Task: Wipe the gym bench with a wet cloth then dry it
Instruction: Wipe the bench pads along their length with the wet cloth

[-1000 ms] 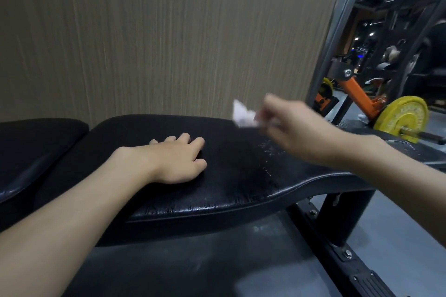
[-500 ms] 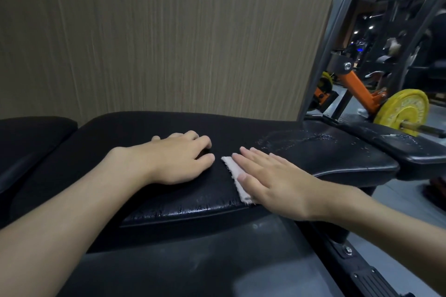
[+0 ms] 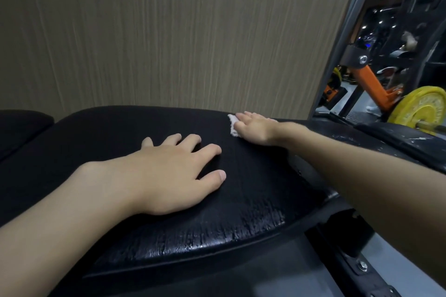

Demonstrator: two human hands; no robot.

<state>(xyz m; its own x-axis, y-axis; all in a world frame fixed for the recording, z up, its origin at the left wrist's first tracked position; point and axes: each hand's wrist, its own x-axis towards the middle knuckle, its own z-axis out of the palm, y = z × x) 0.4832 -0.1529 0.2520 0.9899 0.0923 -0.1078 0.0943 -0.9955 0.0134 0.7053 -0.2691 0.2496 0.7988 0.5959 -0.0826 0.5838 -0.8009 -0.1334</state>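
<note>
My left hand (image 3: 173,173) lies flat on the gym bench (image 3: 241,212), fingers spread and relaxed, holding nothing and simply bracing me. My right hand (image 3: 255,129) is stretched out to the far edge of the same pad, close to the wall panel (image 3: 169,31). Its fingers are straight and press the small white cloth (image 3: 233,125) flat against the black upholstery. Only a corner of the cloth shows past my fingertips; the rest sits under the palm. I judge this to be a wiping stroke, but I cannot tell from here whether the cloth is wet or dry. The near edge of the pad looks streaked and glossy, which could be moisture or cracked vinyl. Next, I think, comes a pull back toward me with even pressure, the palm staying on the cloth so it does not bunch or slip out. After that the strokes need to cover the strip my left hand is resting on. I see no bucket, bottle or other container. A neighbouring pad (image 3: 398,137) to the right carries pale flecks. Beyond it are an orange frame arm (image 3: 376,84) and a yellow weight plate (image 3: 420,108).
</note>
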